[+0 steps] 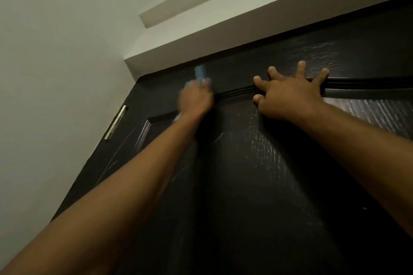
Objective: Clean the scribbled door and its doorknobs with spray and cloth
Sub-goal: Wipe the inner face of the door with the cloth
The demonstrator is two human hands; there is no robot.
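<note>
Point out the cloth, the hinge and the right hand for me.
cloth (199,72): head view, blue end sticking up past the left hand's fingers.
hinge (115,122): head view, middle of the metal strip.
right hand (288,98): head view, back of the hand.

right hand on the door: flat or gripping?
Flat. The right hand lies on the black door with fingers straight and spread across the panel moulding, holding nothing.

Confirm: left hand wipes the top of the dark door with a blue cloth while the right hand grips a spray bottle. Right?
Not quite. The head view shows the right hand holding no bottle; it presses flat, fingers spread, on the door. The left hand does hold the blue cloth near the top.
</note>
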